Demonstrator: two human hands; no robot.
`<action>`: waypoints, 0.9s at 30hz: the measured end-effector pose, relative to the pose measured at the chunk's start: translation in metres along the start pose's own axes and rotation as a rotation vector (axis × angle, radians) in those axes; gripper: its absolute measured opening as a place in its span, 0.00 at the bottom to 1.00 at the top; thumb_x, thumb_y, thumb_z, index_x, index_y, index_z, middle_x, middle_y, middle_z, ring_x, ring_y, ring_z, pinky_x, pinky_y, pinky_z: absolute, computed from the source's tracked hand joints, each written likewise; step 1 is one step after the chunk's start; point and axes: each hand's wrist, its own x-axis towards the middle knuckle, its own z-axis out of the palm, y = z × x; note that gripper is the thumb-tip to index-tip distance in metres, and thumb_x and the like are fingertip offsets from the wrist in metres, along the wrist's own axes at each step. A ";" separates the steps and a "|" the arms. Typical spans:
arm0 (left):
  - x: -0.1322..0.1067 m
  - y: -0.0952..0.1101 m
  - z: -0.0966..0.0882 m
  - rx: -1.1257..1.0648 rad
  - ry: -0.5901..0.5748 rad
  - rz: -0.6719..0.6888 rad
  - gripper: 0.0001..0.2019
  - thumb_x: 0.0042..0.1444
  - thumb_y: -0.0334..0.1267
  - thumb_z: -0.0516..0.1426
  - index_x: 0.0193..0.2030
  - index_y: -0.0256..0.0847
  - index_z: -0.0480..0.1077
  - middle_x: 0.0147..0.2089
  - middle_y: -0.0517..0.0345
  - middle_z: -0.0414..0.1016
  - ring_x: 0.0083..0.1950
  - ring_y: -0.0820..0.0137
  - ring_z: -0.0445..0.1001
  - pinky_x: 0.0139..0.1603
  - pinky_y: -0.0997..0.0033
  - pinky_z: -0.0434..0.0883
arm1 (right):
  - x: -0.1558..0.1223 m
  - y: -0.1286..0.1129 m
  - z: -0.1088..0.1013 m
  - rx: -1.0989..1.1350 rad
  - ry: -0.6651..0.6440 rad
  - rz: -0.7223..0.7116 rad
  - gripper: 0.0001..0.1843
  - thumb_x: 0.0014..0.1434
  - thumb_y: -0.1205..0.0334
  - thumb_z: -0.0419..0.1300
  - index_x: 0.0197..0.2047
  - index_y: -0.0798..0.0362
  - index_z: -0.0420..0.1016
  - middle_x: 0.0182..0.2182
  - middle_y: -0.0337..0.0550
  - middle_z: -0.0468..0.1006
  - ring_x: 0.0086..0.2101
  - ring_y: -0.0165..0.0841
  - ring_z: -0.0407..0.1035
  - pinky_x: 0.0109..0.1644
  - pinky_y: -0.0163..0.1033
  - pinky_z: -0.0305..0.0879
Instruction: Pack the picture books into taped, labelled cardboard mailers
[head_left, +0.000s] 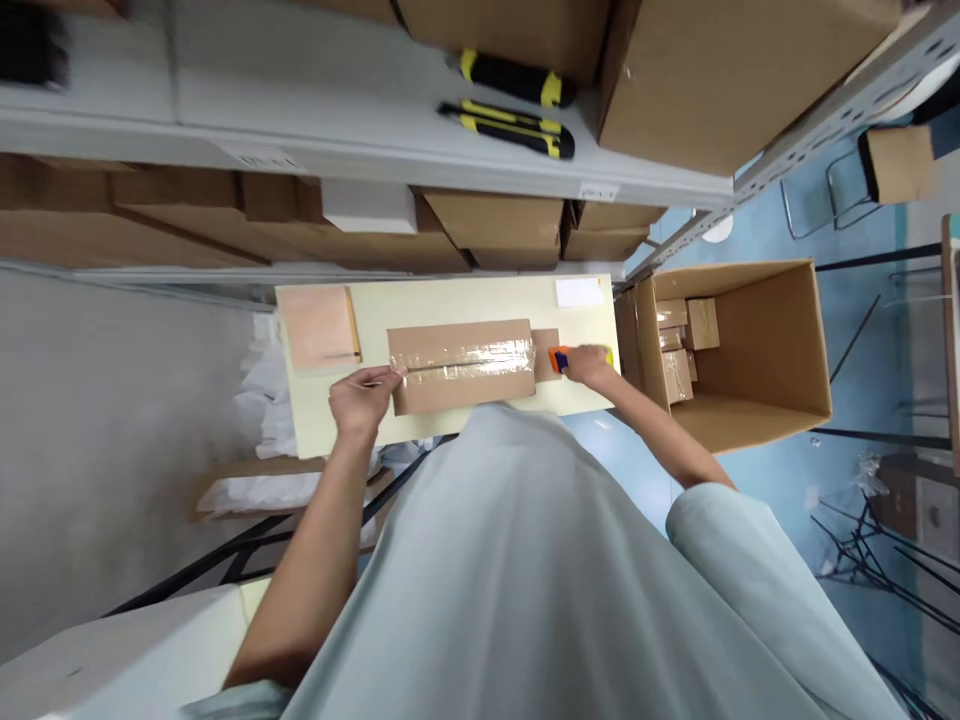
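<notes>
Left hand (364,395) bent at left end of box (457,397), maybe to keep it still; cannot tell if it grips tape (495,356), too small to see. Box lies flat mid-table (480,299), likely for easy reach. Right hand (589,365) wraps round orange-and-blue tool (557,359), past box's right end, hiding most of it.

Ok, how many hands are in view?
2: left hand at the left end of the taped box; right hand beyond the other end, holding an orange-and-blue tool.
</notes>
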 end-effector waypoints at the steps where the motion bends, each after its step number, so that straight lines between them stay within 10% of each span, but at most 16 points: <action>1: -0.002 0.000 -0.002 0.005 0.008 0.007 0.11 0.54 0.43 0.67 0.38 0.38 0.78 0.34 0.52 0.82 0.39 0.57 0.81 0.48 0.57 0.79 | -0.009 0.002 0.001 0.009 0.026 0.003 0.17 0.71 0.57 0.62 0.58 0.56 0.83 0.55 0.65 0.86 0.55 0.56 0.82 0.54 0.53 0.75; 4: -0.013 0.013 -0.006 0.036 0.111 0.105 0.20 0.55 0.46 0.66 0.52 0.38 0.79 0.49 0.41 0.84 0.54 0.45 0.82 0.62 0.43 0.77 | -0.035 0.006 -0.008 0.037 0.194 -0.007 0.23 0.77 0.48 0.53 0.62 0.51 0.81 0.55 0.62 0.86 0.56 0.53 0.82 0.51 0.47 0.76; 8: -0.033 0.066 -0.004 0.019 0.141 0.594 0.22 0.65 0.42 0.58 0.63 0.40 0.76 0.66 0.36 0.77 0.72 0.44 0.72 0.77 0.39 0.66 | -0.062 -0.009 -0.048 0.295 0.454 -0.087 0.26 0.76 0.48 0.53 0.68 0.53 0.73 0.54 0.60 0.86 0.53 0.53 0.82 0.50 0.47 0.75; 13: -0.043 0.161 -0.018 -0.120 0.158 1.016 0.22 0.73 0.40 0.53 0.70 0.48 0.73 0.73 0.44 0.74 0.77 0.51 0.68 0.80 0.44 0.65 | -0.086 -0.078 -0.131 0.291 0.670 -0.369 0.26 0.75 0.51 0.53 0.68 0.57 0.67 0.57 0.62 0.83 0.54 0.53 0.80 0.55 0.48 0.74; 18: -0.005 0.221 -0.054 -0.137 0.241 1.018 0.28 0.70 0.35 0.52 0.75 0.44 0.70 0.80 0.41 0.66 0.80 0.47 0.65 0.79 0.39 0.66 | -0.079 -0.163 -0.220 0.053 0.880 -0.497 0.25 0.76 0.58 0.50 0.70 0.64 0.65 0.60 0.67 0.81 0.60 0.53 0.76 0.66 0.50 0.67; 27: 0.027 0.174 -0.075 -0.111 0.290 0.950 0.26 0.69 0.36 0.52 0.72 0.45 0.73 0.75 0.42 0.73 0.79 0.43 0.68 0.77 0.35 0.68 | -0.039 -0.240 -0.280 -0.088 0.869 -0.393 0.23 0.75 0.62 0.57 0.67 0.66 0.72 0.62 0.69 0.81 0.64 0.49 0.74 0.75 0.49 0.58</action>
